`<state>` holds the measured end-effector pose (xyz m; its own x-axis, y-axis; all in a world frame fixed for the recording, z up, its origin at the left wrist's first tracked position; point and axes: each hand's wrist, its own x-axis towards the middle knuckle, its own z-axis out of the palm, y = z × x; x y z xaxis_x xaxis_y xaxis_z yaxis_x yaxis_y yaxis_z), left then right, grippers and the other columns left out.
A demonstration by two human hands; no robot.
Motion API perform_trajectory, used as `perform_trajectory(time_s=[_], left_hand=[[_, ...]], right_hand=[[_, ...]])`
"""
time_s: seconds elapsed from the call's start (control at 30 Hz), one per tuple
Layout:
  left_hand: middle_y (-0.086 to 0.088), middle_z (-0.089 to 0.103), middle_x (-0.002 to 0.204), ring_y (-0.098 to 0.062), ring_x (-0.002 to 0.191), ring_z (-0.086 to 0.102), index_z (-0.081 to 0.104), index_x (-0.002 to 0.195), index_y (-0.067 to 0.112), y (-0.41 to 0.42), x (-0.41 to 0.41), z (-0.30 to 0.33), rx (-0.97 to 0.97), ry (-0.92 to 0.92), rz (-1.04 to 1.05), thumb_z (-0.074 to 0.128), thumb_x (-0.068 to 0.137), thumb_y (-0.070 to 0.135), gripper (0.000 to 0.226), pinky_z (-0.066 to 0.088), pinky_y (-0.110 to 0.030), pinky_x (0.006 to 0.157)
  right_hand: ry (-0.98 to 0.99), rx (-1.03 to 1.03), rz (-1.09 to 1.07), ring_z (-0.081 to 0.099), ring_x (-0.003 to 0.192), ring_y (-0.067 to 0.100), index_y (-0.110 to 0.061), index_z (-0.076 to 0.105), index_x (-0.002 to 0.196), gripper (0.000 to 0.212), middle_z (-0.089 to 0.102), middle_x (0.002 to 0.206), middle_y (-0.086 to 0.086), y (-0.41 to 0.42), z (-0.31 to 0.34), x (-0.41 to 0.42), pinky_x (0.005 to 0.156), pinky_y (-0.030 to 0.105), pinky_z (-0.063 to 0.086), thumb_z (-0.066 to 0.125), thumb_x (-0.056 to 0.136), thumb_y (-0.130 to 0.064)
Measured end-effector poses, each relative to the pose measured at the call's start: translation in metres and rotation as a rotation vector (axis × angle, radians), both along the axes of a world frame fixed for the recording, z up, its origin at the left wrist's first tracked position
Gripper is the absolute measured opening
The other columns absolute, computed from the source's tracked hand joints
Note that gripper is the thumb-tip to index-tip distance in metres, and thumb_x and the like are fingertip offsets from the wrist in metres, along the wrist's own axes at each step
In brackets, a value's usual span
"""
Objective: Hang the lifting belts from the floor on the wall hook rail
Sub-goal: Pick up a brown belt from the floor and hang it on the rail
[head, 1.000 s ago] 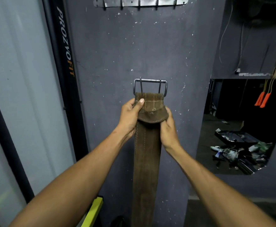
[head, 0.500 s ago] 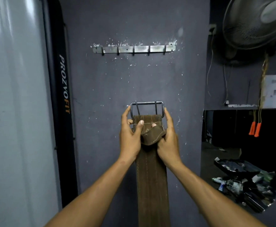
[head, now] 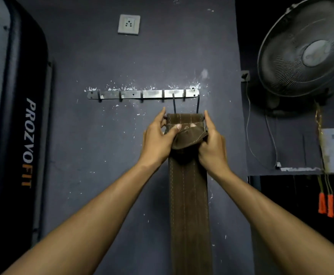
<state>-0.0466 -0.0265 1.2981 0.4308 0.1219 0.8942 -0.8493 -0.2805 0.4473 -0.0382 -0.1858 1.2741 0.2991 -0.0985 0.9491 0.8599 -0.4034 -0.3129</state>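
A brown suede lifting belt [head: 188,205] hangs straight down in front of the dark wall, held at its top end by both hands. My left hand [head: 157,140] grips its left edge and my right hand [head: 211,144] grips its right edge, thumbs pressed on the folded flap. The belt's metal buckle [head: 186,105] reaches up to the right end of the metal hook rail [head: 142,94], its side bars overlapping the rail by the last hooks. Whether the buckle rests on a hook I cannot tell.
A black punching bag [head: 15,135] with lettering stands at the left. A wall socket [head: 128,24] sits above the rail. At the right are a wall fan [head: 305,46], its cable, and orange-handled cords [head: 326,204].
Both hands have lifted the belt upward, so the buckle went from well below the rail to level with its right end. The view has tilted up.
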Motion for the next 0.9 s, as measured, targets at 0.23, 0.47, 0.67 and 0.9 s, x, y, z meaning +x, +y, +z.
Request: perform_trajectory(time_s=[0.23,0.47,0.67,0.9], left_hand=[[0.000,0.068,0.138,-0.010,0.130,0.061,0.049,0.151,0.018,-0.015,0.076,0.098,0.127,-0.148,0.119,0.076,0.092,0.028,0.066,0.054,-0.041,0.110],[-0.007,0.065,0.140,-0.018,0.133,0.059,0.046,0.153,0.015,-0.020,0.127,0.146,0.195,-0.174,0.174,0.074,0.094,0.025,0.066,0.048,-0.043,0.115],[-0.010,0.066,0.129,-0.023,0.116,0.068,0.040,0.149,0.012,-0.025,0.161,0.113,0.146,-0.115,-0.029,0.070,0.094,0.000,0.064,0.055,-0.040,0.104],[-0.012,0.066,0.128,-0.014,0.097,0.075,0.033,0.148,0.019,-0.027,0.163,0.083,-0.057,-0.060,-0.221,0.067,0.098,0.005,0.062,0.060,-0.019,0.078]], right_hand=[[-0.153,-0.029,-0.053,0.066,0.100,-0.004,-0.014,0.046,0.155,0.061,0.071,0.118,-0.009,-0.023,0.098,0.077,0.086,0.001,0.050,0.064,0.098,-0.002],[-0.109,0.017,-0.063,0.061,0.125,0.014,-0.014,0.040,0.160,0.071,0.066,0.138,0.003,-0.027,0.143,0.135,0.091,0.000,0.036,0.052,0.093,0.008],[-0.124,-0.019,-0.045,0.064,0.112,-0.005,-0.028,0.040,0.160,0.080,0.064,0.126,-0.026,-0.030,0.115,0.157,0.091,0.005,0.043,0.056,0.090,0.006],[-0.088,0.171,-0.013,0.065,0.097,-0.019,-0.029,0.059,0.143,0.055,0.068,0.102,-0.034,-0.025,0.086,0.161,0.086,0.005,0.050,0.064,0.093,-0.007]])
